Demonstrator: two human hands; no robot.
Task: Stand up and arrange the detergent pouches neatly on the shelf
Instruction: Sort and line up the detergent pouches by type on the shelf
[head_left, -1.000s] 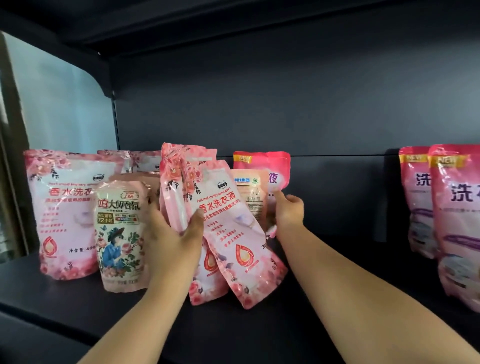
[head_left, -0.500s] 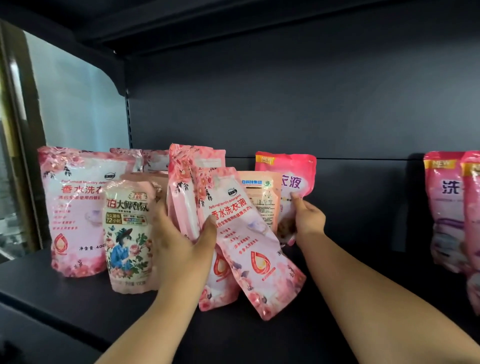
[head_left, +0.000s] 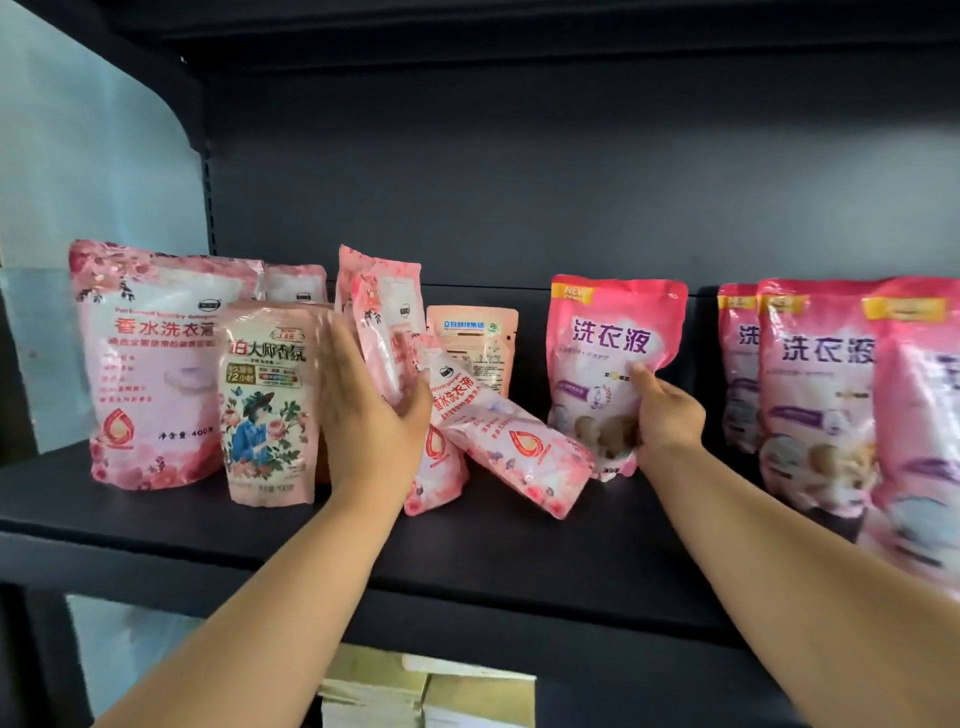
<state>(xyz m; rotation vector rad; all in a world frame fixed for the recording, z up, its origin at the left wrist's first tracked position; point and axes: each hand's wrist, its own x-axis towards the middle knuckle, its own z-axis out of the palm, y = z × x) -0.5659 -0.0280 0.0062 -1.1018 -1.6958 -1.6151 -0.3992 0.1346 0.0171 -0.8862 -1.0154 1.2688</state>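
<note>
At the bottom centre of the frame, below the shelf, lie tan cardboard boxes. Two bare forearms rise from the lower edge toward the dark shelf.

The left hand, left of centre, has its grip around a tall pale-pink pouch: thumb across the front, fingers blurred at the pouch's left side against the small pouch with the figure in a blue coat. How tightly it clamps is hard to tell through the blur. The right hand, right of centre, has a narrow grip on the lower right of a deep-pink pouch with purple lettering, thumb on the front, fingers behind; that pouch is upright, and I cannot tell whether it touches the shelf.

Counted, the left group shows about six pale pouches: a large floral one upright at far left, the figure pouch before it, the held pouch, a fallen pouch leaning diagonally toward lower right, one top peeking behind, and a small peach pouch standing at the back. On the right edge stand at least three more deep-pink pouches, overlapping. A pale panel fills the upper left.
</note>
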